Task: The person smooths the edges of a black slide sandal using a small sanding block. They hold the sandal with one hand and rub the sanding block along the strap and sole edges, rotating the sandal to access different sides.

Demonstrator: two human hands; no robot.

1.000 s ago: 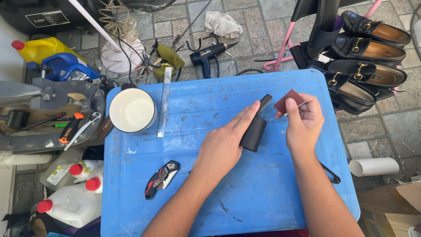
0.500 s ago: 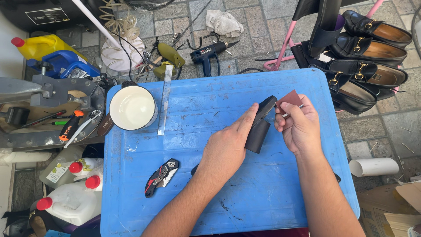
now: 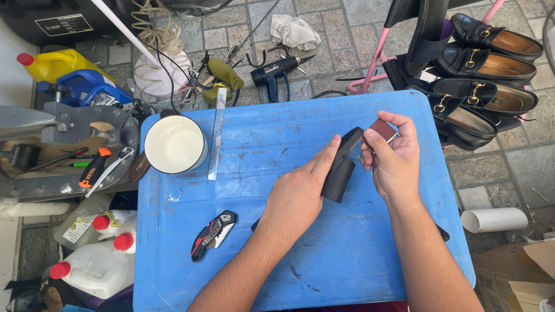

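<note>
The left hand (image 3: pixel 300 193) is closed around a black, curved rubber sole piece (image 3: pixel 342 167), thumb and forefinger extended along its side, holding it tilted just above the blue plastic tabletop (image 3: pixel 277 133). The right hand (image 3: pixel 396 156) pinches a small reddish-brown block (image 3: pixel 381 131) between thumb and fingertips, pressed against the upper end of the sole piece. On the tabletop lie a folding utility knife (image 3: pixel 213 234), a metal ruler (image 3: pixel 216 133) and a round white tub (image 3: pixel 173 144).
</note>
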